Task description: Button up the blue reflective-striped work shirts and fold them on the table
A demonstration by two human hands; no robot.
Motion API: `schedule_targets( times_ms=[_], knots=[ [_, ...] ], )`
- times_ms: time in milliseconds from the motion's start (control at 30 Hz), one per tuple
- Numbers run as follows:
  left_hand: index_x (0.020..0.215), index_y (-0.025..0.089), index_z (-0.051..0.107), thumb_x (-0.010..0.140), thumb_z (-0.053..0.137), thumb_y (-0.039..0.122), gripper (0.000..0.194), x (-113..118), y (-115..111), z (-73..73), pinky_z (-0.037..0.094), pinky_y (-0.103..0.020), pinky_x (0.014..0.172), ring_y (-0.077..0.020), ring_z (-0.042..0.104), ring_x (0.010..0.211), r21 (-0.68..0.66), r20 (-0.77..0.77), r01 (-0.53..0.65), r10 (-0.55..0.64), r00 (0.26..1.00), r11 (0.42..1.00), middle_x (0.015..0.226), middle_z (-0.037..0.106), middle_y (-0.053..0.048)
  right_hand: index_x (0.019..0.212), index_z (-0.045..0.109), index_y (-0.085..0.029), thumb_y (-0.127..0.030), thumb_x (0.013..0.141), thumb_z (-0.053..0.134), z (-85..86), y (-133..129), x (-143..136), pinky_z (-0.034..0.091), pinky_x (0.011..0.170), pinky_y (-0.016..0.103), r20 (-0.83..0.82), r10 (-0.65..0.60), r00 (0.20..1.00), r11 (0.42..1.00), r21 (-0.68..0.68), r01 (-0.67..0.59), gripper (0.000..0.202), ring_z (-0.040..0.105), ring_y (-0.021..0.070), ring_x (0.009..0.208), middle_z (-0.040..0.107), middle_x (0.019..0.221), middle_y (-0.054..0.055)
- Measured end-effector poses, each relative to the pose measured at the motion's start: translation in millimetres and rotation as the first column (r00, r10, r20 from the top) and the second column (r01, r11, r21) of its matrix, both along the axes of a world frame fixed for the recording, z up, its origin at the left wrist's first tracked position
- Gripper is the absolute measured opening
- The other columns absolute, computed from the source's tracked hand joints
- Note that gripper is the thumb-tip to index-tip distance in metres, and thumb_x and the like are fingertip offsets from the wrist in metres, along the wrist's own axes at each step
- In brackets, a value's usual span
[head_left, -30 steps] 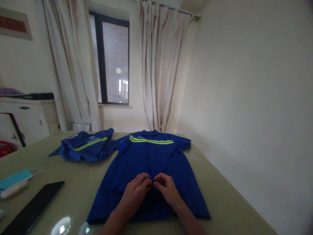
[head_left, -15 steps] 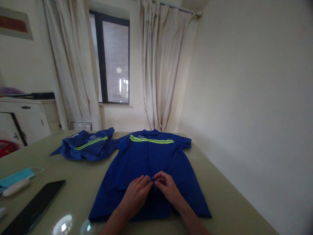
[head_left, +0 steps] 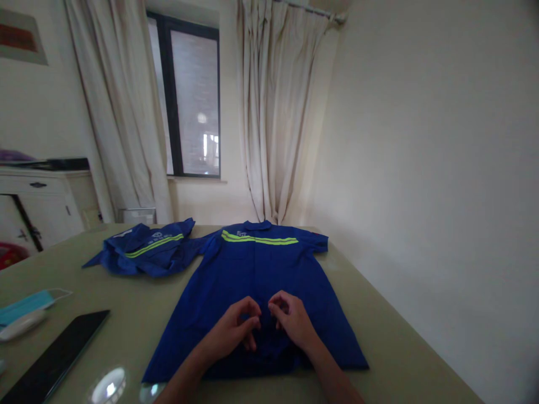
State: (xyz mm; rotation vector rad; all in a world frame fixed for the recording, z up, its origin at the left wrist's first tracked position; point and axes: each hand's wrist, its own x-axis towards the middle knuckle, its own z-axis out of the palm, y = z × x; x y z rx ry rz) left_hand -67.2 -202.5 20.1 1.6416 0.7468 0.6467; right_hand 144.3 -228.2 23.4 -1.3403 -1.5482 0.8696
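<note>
A blue short-sleeved shirt [head_left: 229,280] with yellow-green chest stripes lies spread on the table, collar at the far end. Over its lower middle is my left hand [head_left: 238,325], fingers curled, with a gap between thumb and forefinger and nothing seen in it. Just right of it, my right hand [head_left: 292,317] has thumb and forefinger pressed together near the shirt's front; what they hold, if anything, is too small to tell. A second blue garment [head_left: 147,249], crumpled, lies at the left and meets the shirt's left sleeve.
On the left of the table [head_left: 122,314] are a black phone-like device [head_left: 59,353], a light blue mask [head_left: 27,306] and a white oval object [head_left: 23,325]. A wall [head_left: 429,196] runs along the right side. Curtains [head_left: 273,112] hang beyond the far edge.
My hands have moved apart from each other, and my left hand's thumb and forefinger have opened. The shirt's lower front has shifted slightly, its bottom left corner further out.
</note>
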Motion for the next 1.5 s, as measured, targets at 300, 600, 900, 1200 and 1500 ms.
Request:
schedule_targets(
  times_ms=[300, 600, 900, 1200, 1500],
  knots=[
    [0.114, 0.030, 0.068, 0.078, 0.065, 0.021, 0.037, -8, -4, 3.4, 0.035, -0.044, 0.106, -0.0263, 0.052, 0.117, 0.490, -0.418, 0.136, 0.095, 0.903, 0.861, 0.124, 0.065, -0.003, 0.104, 0.071, -0.030, -0.049, 0.092, 0.066, 8.7, -15, -6, 0.044, 0.076, 0.027, 0.476, 0.014, 0.879, 0.998, 0.046, -0.041, 0.024, 0.063, 0.0180, 0.085, 0.063, 0.101, 0.001],
    [0.103, 0.030, 0.065, 0.085, 0.061, 0.030, 0.019, 2, -22, 13.0, 0.020, -0.055, 0.117, -0.0260, 0.052, 0.118, 0.454, -0.473, 0.159, 0.086, 0.877, 0.877, 0.119, 0.062, -0.001, 0.083, 0.058, -0.022, -0.015, 0.082, 0.062, -1.6, 3, -4, 0.038, 0.072, 0.026, 0.372, -0.175, 0.912, 0.983, 0.113, 0.143, 0.008, 0.060, 0.0162, 0.078, 0.063, 0.079, -0.002],
    [0.081, 0.027, 0.065, 0.076, 0.055, 0.021, 0.013, 17, -27, 16.1, 0.041, -0.030, 0.068, -0.0205, 0.064, 0.077, 0.428, -0.622, 0.274, 0.061, 0.780, 0.861, 0.082, 0.072, 0.001, 0.105, 0.060, -0.026, -0.006, 0.072, 0.057, 9.4, 15, -11, 0.030, 0.061, 0.025, 0.326, -0.223, 0.919, 0.974, 0.048, 0.219, 0.039, 0.055, 0.0143, 0.061, 0.053, 0.063, -0.008],
    [0.116, 0.028, 0.060, 0.091, 0.052, 0.030, 0.027, 46, 17, 6.6, 0.045, -0.033, 0.077, -0.0250, 0.068, 0.099, 0.542, -0.616, -0.015, 0.409, 0.674, 0.840, 0.108, 0.071, -0.004, 0.098, 0.049, -0.026, -0.009, 0.075, 0.047, -17.2, 20, 6, 0.027, 0.051, 0.023, -0.068, -0.195, 0.979, 0.976, -0.109, 0.187, 0.029, 0.038, 0.0123, 0.048, 0.038, 0.053, -0.013],
    [0.094, 0.025, 0.056, 0.096, 0.049, 0.025, 0.008, 34, 14, -13.1, 0.041, -0.027, 0.077, -0.0164, 0.063, 0.088, 0.573, -0.372, -0.128, 0.396, 0.839, 0.810, 0.095, 0.067, 0.002, 0.076, 0.066, -0.020, -0.025, 0.073, 0.052, -5.3, 13, 0, 0.040, 0.061, 0.026, -0.092, -0.206, 0.974, 0.977, 0.035, 0.210, 0.016, 0.056, 0.0163, 0.064, 0.063, 0.069, 0.000]
  ],
)
